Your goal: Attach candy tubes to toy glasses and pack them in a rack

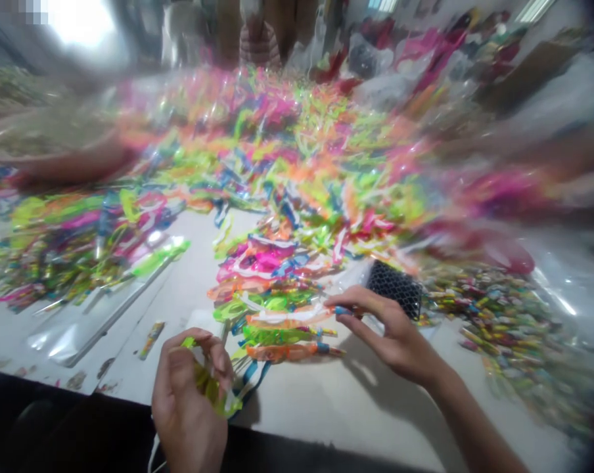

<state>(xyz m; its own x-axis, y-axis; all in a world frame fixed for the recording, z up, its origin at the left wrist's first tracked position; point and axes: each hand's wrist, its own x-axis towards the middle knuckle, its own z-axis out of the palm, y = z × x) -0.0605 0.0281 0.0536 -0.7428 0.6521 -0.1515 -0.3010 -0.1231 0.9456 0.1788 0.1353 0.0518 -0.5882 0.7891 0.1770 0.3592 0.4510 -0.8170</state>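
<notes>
My left hand point(191, 394) is closed around a yellow-green plastic piece point(211, 381), near the table's front edge. A blue strap point(254, 379) hangs beside it; I cannot tell whether it joins that piece. With thumb and fingertips my right hand point(380, 328) pinches the blue end of an orange-and-white plastic strip point(290, 318). This strip lies in a row with other bright strips, among them a green one point(277, 335) and an orange one point(292, 353) with a narrow tip. The exact kind of these strips is too blurred to tell.
A big heap of coloured plastic pieces point(277, 171) covers the table's far part. Small wrapped sticks point(494, 315) lie at right, beside a black mesh-patterned block point(394, 289). Clear plastic bags point(94, 322) and a wide bowl point(94, 154) are left. A person point(260, 43) is beyond.
</notes>
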